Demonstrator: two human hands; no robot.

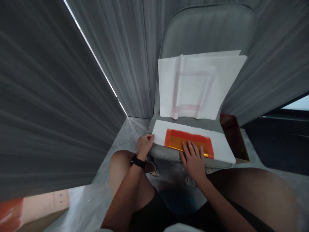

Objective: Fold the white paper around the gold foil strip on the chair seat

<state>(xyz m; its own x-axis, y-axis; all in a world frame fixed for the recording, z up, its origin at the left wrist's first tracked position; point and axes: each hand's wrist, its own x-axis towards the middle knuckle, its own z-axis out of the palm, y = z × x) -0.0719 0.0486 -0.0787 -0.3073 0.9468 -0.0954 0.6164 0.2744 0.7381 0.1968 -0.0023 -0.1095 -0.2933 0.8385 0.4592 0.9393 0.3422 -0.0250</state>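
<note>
On the chair seat (169, 154), left hand (145, 145) pinches the white sheet's (224, 146) corner, steadying it, while right hand (193, 159) lies flat, fingers spread, pressing down the orange film (188, 140).

Looks like a home room or small studio corner — grey pleated curtains (72, 80) fill left and upper frame, pale marble-look floor (116, 151) below. Grey padded chair (207, 29) at centre serves as worktop — cardboard box (45, 203) bottom left.

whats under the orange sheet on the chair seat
The orange sheet lies on a white paper spread over the grey chair seat. The right hand presses on the sheet's near edge, hiding that part; the left hand grips the paper's left corner.
</note>
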